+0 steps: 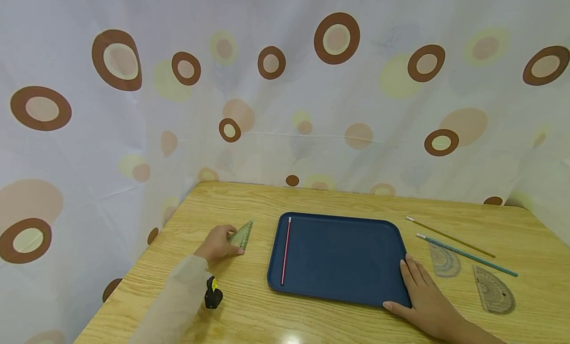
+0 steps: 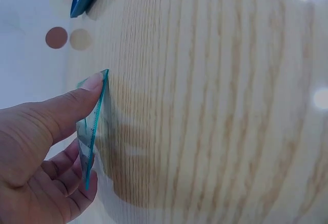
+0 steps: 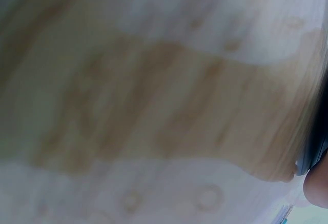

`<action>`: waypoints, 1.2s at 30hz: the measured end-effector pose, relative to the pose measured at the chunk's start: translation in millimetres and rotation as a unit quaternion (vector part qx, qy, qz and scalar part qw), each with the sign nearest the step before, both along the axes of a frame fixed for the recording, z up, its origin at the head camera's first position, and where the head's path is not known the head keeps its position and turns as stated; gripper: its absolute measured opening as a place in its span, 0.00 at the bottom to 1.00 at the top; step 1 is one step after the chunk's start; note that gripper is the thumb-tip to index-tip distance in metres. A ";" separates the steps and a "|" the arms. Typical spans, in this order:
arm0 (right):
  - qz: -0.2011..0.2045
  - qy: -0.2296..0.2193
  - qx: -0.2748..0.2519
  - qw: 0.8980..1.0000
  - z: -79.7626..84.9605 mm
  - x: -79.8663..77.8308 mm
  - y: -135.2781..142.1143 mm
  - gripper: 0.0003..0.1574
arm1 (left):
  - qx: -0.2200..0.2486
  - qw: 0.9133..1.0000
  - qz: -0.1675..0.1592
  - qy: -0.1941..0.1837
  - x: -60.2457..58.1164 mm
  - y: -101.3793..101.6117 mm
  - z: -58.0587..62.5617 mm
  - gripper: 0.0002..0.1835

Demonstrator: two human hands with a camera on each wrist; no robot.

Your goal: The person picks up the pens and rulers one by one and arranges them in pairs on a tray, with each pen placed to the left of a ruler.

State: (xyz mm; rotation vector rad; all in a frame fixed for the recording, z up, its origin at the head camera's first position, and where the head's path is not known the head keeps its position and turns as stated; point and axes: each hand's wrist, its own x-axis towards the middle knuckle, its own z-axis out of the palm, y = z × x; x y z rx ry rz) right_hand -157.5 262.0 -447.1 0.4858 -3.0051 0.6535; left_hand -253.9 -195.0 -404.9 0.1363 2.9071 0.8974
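Note:
Left of the tray, my left hand (image 1: 220,243) holds a clear triangular set square (image 1: 242,236) between thumb and fingers. In the left wrist view the set square (image 2: 93,126) stands tilted, nearly edge-on, with the thumb at its upper corner. A dark blue tray (image 1: 343,260) lies on the table, and a red pencil (image 1: 286,252) rests inside along its left side. My right hand (image 1: 425,297) lies at the tray's lower right corner, fingers stretched along the right rim and the thumb at the front rim. The right wrist view is mostly blurred wood, with a fingertip (image 3: 318,183) at the tray's edge.
Right of the tray lie a yellowish pencil (image 1: 450,236) and a teal pencil (image 1: 467,255). Near them are two clear protractors, a smaller one (image 1: 445,261) partly under the teal pencil and a larger one (image 1: 494,290). A patterned curtain (image 1: 311,96) hangs behind the wooden table (image 1: 249,314).

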 end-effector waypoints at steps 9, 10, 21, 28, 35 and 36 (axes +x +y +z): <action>0.000 0.002 0.004 1.000 -1.4 -0.1 0.4 0.63 | 0.016 0.999 0.002 -0.028 1.2 -5.4 3.0 0.33; 0.000 0.003 0.004 1.000 -1.8 -0.2 0.5 0.63 | 0.018 0.999 0.001 -0.030 1.7 -5.8 4.1 0.33; -0.001 0.006 0.007 1.000 -1.7 0.0 1.2 0.62 | 0.013 0.999 -0.021 -0.041 1.4 -12.5 8.7 0.26; -0.003 0.003 0.008 1.000 -3.6 -1.0 1.2 0.63 | 0.047 0.997 -0.038 -0.050 -4.0 -21.9 3.6 0.25; -0.004 0.003 0.014 1.000 -2.2 -0.9 1.1 0.63 | 0.090 0.993 -0.063 -0.043 -17.5 -36.7 -15.2 0.23; -0.004 0.002 0.015 1.000 -1.7 -0.9 1.1 0.63 | 0.094 0.993 -0.059 -0.046 -15.5 -35.7 -13.0 0.23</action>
